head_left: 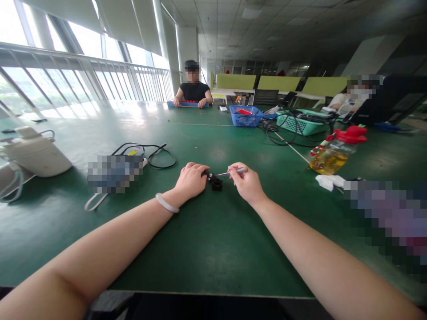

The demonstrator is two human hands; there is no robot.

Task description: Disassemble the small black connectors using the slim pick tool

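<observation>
Resting on the table, the left hand (191, 180) is curling its fingers over the far end of a small black piece (217, 184) (how tight that hold is, I cannot tell from here). The piece is lying just right of those fingertips, its long axis slanting from far left to near right. Coming in crosswise, the screwdriver (241, 170) is pointing left at it, and the right hand (246, 182) is gripping the handle in closed fingers. So the left hand is sitting nearer; the right is standing off by the bare shaft.

Across the green table (200, 253), a white container (38, 153) is standing at left, a blue basket (247, 118) and a green basket (302, 126) are sitting farther back, and a red-topped bottle (333, 156) is holding the right. Beyond, a railing (86, 58) is lining the left, a person (195, 91) is sitting opposite, and yellow-green partitions (235, 81) are stretching rightward.
</observation>
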